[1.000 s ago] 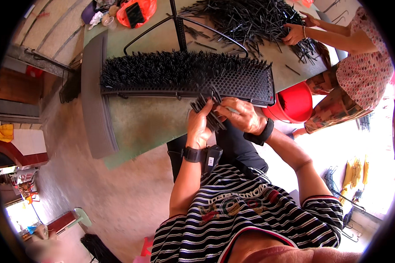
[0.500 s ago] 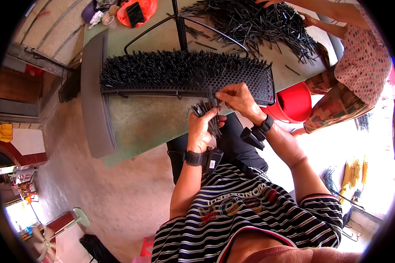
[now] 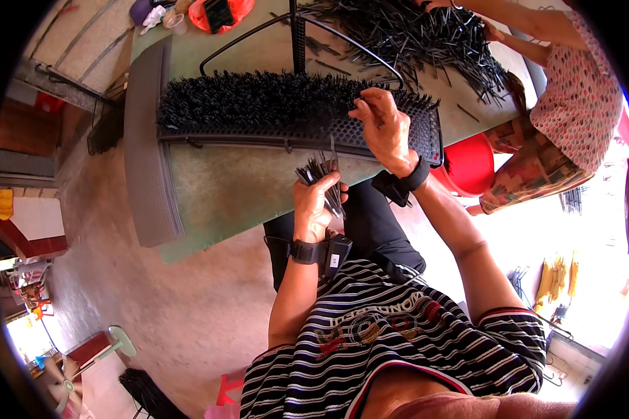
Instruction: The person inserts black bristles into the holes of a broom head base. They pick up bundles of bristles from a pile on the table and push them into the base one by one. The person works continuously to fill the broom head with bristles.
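My left hand (image 3: pixel 312 207) is closed around a bundle of thin black strips (image 3: pixel 316 170), held just off the near edge of the table. My right hand (image 3: pixel 387 134) is raised over a black perforated panel (image 3: pixel 423 137), its fingers curled together at the edge of the black bristle-like tufts (image 3: pixel 241 101). Whatever sits between those fingertips is too small to make out. Tufts cover most of the panel's left and far side. Bare holes show along its near side and right end.
A loose heap of black strips (image 3: pixel 440 42) lies at the far right, with a co-worker's hands (image 3: pixel 493 31) in it. Grey sheets (image 3: pixel 147 153) are stacked on the left. A red bucket (image 3: pixel 472 164) stands beyond the panel's right end. A black metal frame (image 3: pixel 298 42) rises behind the panel.
My right hand has moved up and away from the bundle to the tufted edge of the panel. My left hand keeps the bundle, nearly in the same place.
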A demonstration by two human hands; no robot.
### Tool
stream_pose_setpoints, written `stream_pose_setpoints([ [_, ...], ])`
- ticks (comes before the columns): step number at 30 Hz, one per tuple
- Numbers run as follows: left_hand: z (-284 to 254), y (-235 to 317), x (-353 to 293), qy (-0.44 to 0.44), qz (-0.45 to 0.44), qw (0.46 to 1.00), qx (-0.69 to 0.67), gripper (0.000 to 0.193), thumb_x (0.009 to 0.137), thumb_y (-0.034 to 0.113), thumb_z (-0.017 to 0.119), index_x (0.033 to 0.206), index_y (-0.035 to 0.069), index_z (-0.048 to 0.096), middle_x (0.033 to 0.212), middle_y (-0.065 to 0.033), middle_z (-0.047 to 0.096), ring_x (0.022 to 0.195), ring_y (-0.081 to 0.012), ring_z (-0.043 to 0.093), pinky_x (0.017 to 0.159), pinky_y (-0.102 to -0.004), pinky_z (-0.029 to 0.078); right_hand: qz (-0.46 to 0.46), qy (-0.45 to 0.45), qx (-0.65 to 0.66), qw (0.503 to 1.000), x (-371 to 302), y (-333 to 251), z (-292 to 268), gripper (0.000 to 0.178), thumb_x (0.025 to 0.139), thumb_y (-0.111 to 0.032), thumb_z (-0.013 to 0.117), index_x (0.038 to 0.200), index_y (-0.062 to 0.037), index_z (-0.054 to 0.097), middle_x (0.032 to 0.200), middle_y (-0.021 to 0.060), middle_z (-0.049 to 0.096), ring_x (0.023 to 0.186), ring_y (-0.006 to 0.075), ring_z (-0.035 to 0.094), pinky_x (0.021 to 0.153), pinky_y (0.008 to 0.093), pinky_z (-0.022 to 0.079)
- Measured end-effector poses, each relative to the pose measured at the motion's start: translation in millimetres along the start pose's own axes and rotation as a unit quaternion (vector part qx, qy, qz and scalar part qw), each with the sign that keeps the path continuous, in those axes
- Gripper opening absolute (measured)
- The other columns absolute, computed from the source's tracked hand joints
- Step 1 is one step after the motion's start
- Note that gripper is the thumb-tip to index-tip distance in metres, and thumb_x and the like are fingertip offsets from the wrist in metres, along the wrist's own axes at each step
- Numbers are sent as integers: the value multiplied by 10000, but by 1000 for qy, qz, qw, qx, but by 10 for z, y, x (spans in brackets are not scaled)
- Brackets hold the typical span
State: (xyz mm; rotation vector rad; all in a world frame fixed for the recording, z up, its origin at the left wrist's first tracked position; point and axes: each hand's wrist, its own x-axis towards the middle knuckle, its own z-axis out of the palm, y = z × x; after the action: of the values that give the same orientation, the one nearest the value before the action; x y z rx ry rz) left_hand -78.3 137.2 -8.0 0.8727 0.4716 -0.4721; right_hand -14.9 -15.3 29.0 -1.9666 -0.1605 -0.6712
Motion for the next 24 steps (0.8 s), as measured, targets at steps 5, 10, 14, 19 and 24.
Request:
stream_pose_setpoints([
  [5, -31, 13, 15, 8, -4, 1000, -8, 176, 747, 16, 674, 915, 28, 621, 745, -50, 612, 568, -185, 619, 464, -294, 506, -79, -66, -117, 988, 71, 91, 19, 136, 839, -25, 563, 974, -15, 547, 780, 120, 617, 661, 280, 643, 565, 346, 503],
  [10, -27, 25, 0, -1, -4, 1000, -9, 189, 752, 12, 671, 934, 30, 621, 758, -53, 620, 572, -184, 617, 464, -289, 501, -169, -114, -272, 940, 179, 66, -9, 108, 823, -99, 604, 879, -14, 640, 781, 120, 609, 619, 291, 603, 546, 346, 475],
  [14, 7, 50, -20, -29, -7, 1000, -7, 223, 755, 5, 667, 970, 20, 612, 811, -85, 648, 577, -182, 616, 467, -283, 495, 71, -169, -168, 969, 104, -141, -50, 262, 761, -259, 691, 839, -12, 656, 674, 159, 636, 646, 336, 629, 573, 376, 495],
  [19, 54, 18, -21, -58, -9, 998, 22, 254, 751, 5, 674, 995, 14, 605, 854, -113, 663, 584, -184, 619, 478, -288, 499, 259, -206, 73, 941, 74, -34, -153, 198, 816, -144, 630, 902, 35, 638, 649, 79, 641, 543, 113, 603, 510, 254, 488],
  [24, -1, -47, -1, -12, -17, 1000, -4, 232, 747, 10, 683, 970, 18, 620, 818, -93, 655, 585, -187, 621, 479, -293, 506, 127, -38, 79, 988, 127, -103, -122, 181, 873, -60, 584, 1024, 34, 555, 774, 73, 655, 636, 102, 642, 542, 192, 493],
])
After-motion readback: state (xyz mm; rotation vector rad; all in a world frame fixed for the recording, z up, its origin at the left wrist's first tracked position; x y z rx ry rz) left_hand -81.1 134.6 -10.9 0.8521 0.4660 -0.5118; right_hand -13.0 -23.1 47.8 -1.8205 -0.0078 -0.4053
